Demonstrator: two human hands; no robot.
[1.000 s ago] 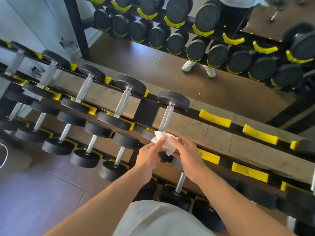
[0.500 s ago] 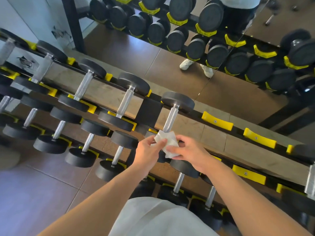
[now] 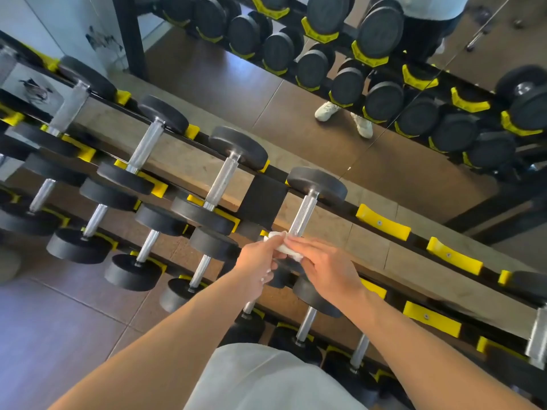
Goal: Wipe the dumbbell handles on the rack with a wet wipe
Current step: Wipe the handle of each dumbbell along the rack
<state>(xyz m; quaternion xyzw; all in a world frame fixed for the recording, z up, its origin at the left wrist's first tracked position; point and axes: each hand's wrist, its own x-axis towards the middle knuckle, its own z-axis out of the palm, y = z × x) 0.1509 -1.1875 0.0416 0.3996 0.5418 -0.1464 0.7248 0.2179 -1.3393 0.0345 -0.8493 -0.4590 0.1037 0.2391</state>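
A black rack [image 3: 263,199] with yellow cradles carries rows of black dumbbells with knurled silver handles. My left hand [image 3: 257,266] and my right hand [image 3: 324,269] meet over the near end of one top-row dumbbell's handle [image 3: 303,216]. Between their fingers is a folded white wet wipe [image 3: 285,248], pinched from both sides. The wipe lies against the lower end of that handle. The near weight of this dumbbell is mostly hidden under my hands.
To the left, more dumbbells [image 3: 220,180] fill the top and lower rows. To the right are bare yellow cradles [image 3: 381,221]. A mirror [image 3: 325,119] behind the rack reflects the weights and a person's white shoes. Brown tiled floor [image 3: 59,321] lies at lower left.
The wipe was a loose crumpled wad held up in my fingers; now it is folded flatter and pressed lower against the handle's near end. My hands have closed together.
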